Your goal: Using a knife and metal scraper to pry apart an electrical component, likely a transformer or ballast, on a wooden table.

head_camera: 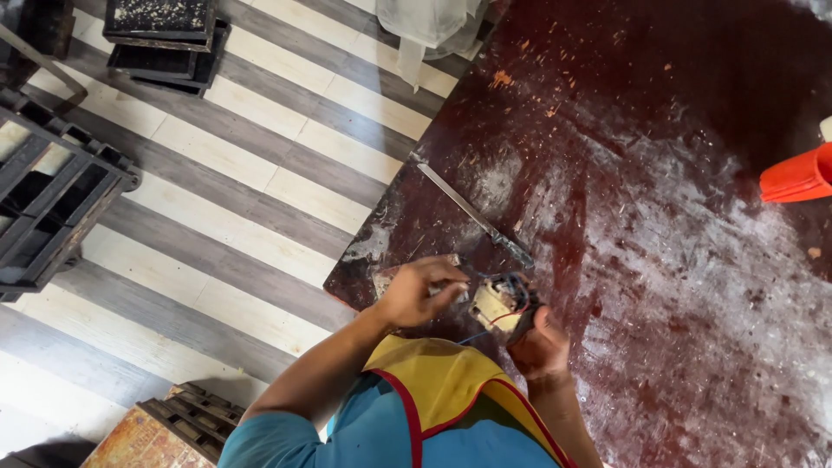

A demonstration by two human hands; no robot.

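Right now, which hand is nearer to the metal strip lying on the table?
Left. The left hand works just below the metal strip, near its lower end. The right hand sits lower still, cupping the small wired part, which lies between it and the strip.

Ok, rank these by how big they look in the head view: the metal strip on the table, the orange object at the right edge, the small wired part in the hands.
1. Metal strip, longest.
2. Orange object, cut off by the frame, so unsure.
3. Small wired part, partly covered by the right hand and left hand.
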